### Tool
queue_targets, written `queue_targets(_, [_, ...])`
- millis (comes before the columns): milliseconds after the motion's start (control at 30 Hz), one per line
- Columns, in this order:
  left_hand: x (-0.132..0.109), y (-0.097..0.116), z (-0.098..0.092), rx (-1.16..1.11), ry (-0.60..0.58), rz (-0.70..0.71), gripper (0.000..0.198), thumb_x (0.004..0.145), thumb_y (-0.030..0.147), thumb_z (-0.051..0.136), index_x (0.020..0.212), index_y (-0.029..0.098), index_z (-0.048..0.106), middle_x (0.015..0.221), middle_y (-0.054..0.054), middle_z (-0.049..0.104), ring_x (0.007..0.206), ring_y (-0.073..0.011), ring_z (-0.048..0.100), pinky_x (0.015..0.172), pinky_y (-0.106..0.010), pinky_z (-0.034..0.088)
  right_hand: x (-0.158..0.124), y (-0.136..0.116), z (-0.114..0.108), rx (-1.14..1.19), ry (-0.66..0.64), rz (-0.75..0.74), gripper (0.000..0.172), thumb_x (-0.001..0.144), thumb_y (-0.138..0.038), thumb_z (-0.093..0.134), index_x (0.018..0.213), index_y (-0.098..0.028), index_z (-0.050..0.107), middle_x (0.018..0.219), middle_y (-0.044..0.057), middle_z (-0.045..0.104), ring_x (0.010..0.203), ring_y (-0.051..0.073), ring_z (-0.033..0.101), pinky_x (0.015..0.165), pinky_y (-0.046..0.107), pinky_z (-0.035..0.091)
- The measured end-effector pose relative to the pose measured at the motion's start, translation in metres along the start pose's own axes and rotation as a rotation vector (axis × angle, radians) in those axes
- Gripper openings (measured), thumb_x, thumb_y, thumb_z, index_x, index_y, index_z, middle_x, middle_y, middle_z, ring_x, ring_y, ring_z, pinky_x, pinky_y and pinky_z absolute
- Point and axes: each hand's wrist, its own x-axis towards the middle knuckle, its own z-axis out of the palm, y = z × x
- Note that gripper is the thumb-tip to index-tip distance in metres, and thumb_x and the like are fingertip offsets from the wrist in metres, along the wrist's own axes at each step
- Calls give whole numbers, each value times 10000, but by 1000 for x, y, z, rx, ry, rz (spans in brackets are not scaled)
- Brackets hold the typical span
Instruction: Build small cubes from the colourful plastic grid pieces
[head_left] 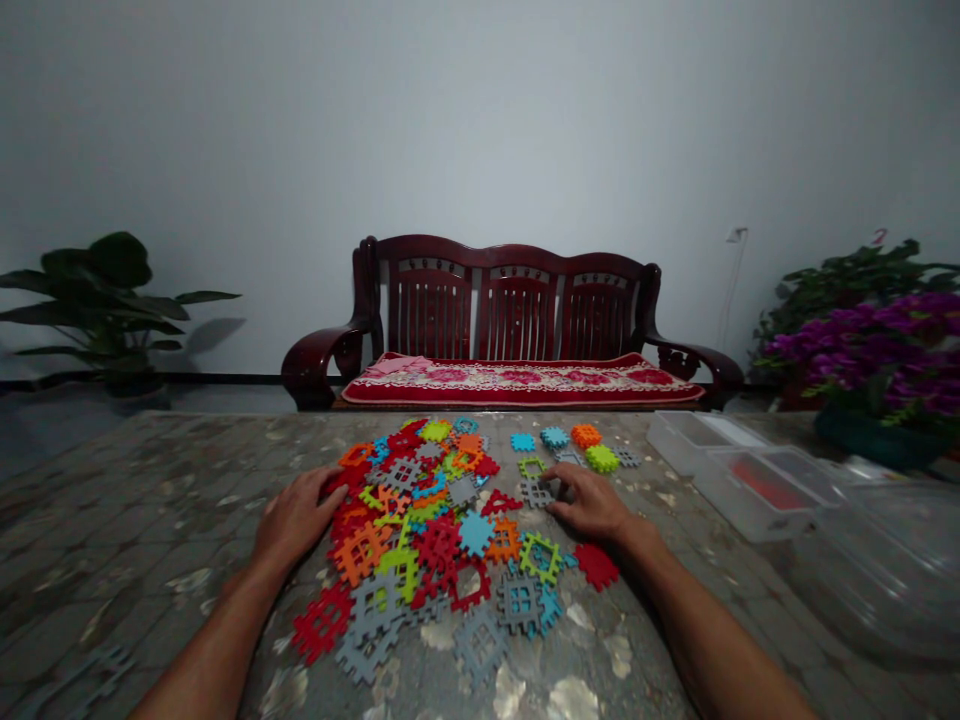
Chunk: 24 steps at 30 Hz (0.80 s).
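Note:
A heap of interlocking plastic building tiles (439, 545) in red, orange, green, blue and grey covers the middle of the table. My left hand (300, 512) rests at its left edge, thumb and fingers apart over red tiles. On the right, my right hand (589, 502) has its index finger and thumb at two sides of a grey lattice tile (534, 493) lying on the table. Just beyond that tile is a green frame tile (532, 467). Farther back are blue tiles (554, 437), orange tiles (586, 435) and green tiles (602, 458) in small groups.
Clear plastic boxes (757, 490) stand on the right, one with something red inside. A clear lid or tub (892, 560) is nearer. Grey pieces (90, 680) lie front left. Purple flowers (877, 345) stand at right, and a wooden bench (517, 300) is behind the table.

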Motion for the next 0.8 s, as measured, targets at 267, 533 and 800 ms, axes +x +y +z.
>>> queue_targets(267, [2,-6,5,-13,14,13,522,949,465,433,1306,198,704,1429,-141,678,1304,-334,629,1121,-526,483,0,-6,-5,-34,-48,-24,408,746,-250,744,1151,-207,736,1139,74,740,967,237,681,913,358,520])
queue_targets(533, [4,-7,6,-15,-23,6,562,957,480,398,1342,181,678,1467,-159,643,1336,-348,600,1130,-565,461,0,-1,-6,-15,-79,4,458,704,-266,771,1160,-231,758,1183,68,750,1030,259,692,955,377,528])
queue_targets(800, [5,-11,8,-18,12,17,534,938,478,418,1291,201,707,1425,-143,678,1314,-345,621,1116,-549,484,-2,4,-2,3,-97,10,504,733,-220,709,1236,-214,736,1177,73,759,906,213,700,882,335,547])
